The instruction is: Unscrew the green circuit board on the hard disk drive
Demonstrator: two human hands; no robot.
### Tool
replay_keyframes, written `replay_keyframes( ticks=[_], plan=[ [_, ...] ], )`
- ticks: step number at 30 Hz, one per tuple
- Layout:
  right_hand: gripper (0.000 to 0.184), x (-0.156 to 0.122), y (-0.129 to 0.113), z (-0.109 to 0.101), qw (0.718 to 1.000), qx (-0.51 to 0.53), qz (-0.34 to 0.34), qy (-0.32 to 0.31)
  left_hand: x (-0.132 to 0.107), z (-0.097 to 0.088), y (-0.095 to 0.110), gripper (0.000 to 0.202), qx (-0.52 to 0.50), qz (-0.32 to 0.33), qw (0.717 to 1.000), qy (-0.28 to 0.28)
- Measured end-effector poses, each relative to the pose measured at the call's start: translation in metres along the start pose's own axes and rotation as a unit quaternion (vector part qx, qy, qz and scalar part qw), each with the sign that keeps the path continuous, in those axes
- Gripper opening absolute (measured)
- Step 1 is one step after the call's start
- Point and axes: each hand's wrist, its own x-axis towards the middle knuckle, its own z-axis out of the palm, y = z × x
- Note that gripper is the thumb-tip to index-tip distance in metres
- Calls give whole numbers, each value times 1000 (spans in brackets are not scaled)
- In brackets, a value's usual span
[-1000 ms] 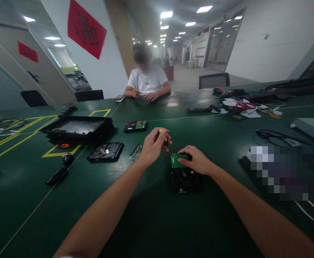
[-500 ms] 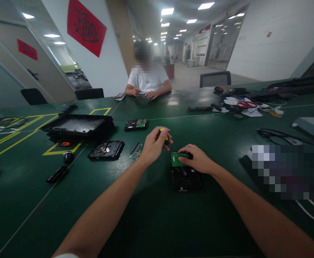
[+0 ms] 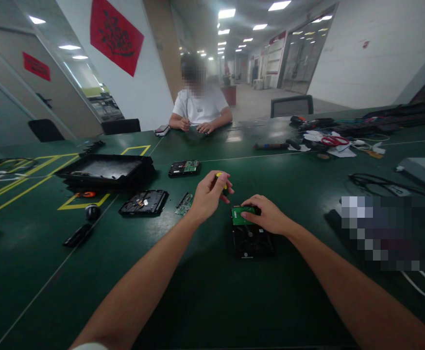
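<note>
On the worktop, the drive is probably dense, stiff, its board fragile: take the edges. The right hand holds it, thumb on board; the left hand grips perhaps a screwdriver, mostly hidden.

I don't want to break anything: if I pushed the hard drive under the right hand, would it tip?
Probably not: the hard drive lies low and flat. It may feel heavy, being a solid-looking block. Its uncovered green board could be fragile.

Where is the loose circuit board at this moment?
Left of centre in the head view, the circuit board lies between the left hand and a black device.
</note>
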Motion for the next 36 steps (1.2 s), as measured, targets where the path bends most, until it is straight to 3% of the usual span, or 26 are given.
replay_keyframes(
  ticks=[36],
  plan=[
    [31,1,2,1,1000,-1,10,-7,0,1,3,41,5,-10,1000,6]
  ],
)
